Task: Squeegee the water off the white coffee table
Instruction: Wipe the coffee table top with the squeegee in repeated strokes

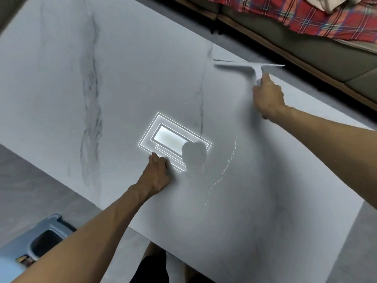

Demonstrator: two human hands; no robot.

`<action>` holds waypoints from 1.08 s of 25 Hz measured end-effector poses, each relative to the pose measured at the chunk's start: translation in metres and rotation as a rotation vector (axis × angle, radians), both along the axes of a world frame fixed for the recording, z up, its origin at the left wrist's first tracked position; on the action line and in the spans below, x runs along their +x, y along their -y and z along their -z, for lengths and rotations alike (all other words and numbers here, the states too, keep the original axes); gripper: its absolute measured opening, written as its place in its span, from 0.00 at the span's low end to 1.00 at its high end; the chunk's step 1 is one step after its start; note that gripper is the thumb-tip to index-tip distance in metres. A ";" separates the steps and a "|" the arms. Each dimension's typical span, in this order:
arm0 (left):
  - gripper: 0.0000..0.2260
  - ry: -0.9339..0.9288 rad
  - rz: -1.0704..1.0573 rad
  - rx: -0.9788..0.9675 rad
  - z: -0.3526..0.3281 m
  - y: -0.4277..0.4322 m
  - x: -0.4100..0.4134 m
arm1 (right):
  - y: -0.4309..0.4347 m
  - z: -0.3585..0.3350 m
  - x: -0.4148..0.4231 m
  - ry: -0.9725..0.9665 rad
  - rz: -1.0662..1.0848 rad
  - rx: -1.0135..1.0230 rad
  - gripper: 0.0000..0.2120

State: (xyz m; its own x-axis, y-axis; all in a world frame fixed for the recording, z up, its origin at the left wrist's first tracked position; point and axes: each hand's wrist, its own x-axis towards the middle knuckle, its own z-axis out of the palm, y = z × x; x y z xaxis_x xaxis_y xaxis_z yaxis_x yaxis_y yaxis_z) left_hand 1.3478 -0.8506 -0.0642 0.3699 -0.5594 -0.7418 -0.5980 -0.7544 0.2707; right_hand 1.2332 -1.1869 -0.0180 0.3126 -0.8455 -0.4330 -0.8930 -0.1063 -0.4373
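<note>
The white coffee table (126,82) has a glossy marbled top with grey veins and fills most of the view. My right hand (268,97) grips the handle of a white squeegee (248,67), whose blade lies near the table's far right edge. A thin curved line of water droplets (226,166) runs across the top, below and left of that hand. My left hand (158,173) rests on the table near the front edge, fingers curled against the surface and holding nothing. A ceiling light's reflection (173,139) glows just beyond it.
A sofa with a wooden base (306,64) and a red plaid blanket (306,15) runs along the table's far right side. A blue-grey plastic stool (47,235) stands on the grey floor at the lower left. My legs are at the table's front edge.
</note>
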 end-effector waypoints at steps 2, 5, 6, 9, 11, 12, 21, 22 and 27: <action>0.18 0.014 0.001 -0.008 0.004 -0.001 0.000 | 0.003 0.010 0.045 0.000 0.047 0.022 0.27; 0.17 0.007 0.009 -0.001 0.007 -0.004 -0.001 | -0.018 0.017 0.082 -0.041 -0.092 0.005 0.28; 0.17 0.006 0.001 -0.004 0.007 -0.006 0.000 | -0.030 0.016 0.084 -0.043 -0.189 -0.012 0.27; 0.16 0.000 -0.016 -0.022 0.005 -0.007 0.000 | -0.064 0.016 0.061 -0.067 -0.559 -0.104 0.25; 0.16 0.001 -0.013 -0.030 0.004 -0.007 -0.004 | -0.080 0.017 0.025 -0.100 -0.710 -0.136 0.26; 0.16 0.013 -0.017 -0.042 0.004 -0.007 -0.006 | -0.085 0.018 0.001 -0.107 -0.745 -0.123 0.26; 0.16 0.134 -0.127 -0.072 0.007 0.009 -0.025 | -0.074 -0.041 -0.199 -0.309 -0.612 0.034 0.27; 0.16 0.147 -0.106 -0.096 0.006 0.013 -0.032 | -0.068 -0.046 -0.197 -0.268 -0.569 0.033 0.26; 0.16 0.134 0.012 -0.220 0.015 0.050 -0.057 | -0.008 -0.030 -0.133 -0.128 -0.331 -0.126 0.21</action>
